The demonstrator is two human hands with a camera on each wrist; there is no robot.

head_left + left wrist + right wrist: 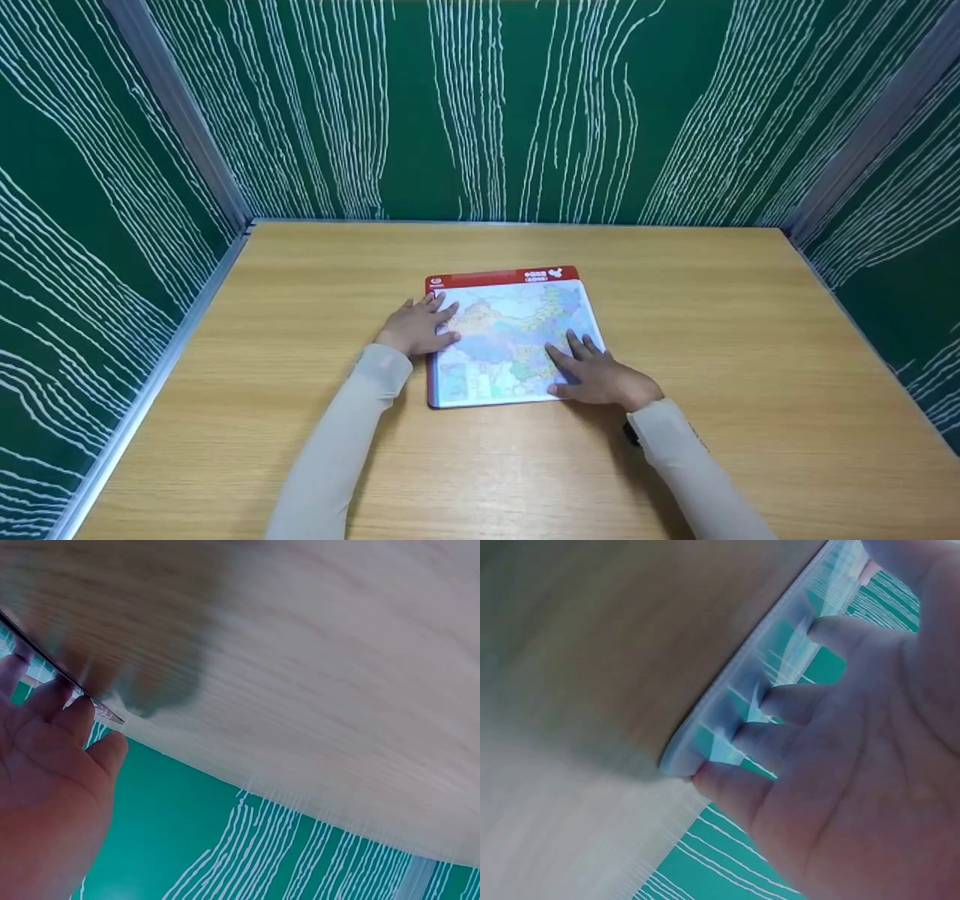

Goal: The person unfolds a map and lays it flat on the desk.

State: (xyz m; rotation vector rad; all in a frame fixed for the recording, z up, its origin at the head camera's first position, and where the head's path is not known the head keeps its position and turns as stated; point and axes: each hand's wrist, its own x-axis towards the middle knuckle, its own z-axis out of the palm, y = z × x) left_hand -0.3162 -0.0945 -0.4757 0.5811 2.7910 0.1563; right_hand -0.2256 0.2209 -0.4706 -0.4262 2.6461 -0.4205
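A thin, flat map board [499,319] with rounded corners lies on the table, a red band with white print along its far edge. My left hand [416,326] rests across its left edge, fingers spread on the map. My right hand [596,375] lies over the lower right corner, fingers fanned out on the printed face. In the left wrist view the left hand's [52,772] fingertips meet the board's edge. The right wrist view shows the right hand's [840,757] fingertips against the board's glossy surface [742,679], which mirrors them.
The board sits near the middle of a wood-grain table [315,277]. Green panels with white wavy lines [480,112] stand behind and at both sides, joined by grey metal posts [180,112]. A dark band [631,433] shows at the right sleeve's cuff.
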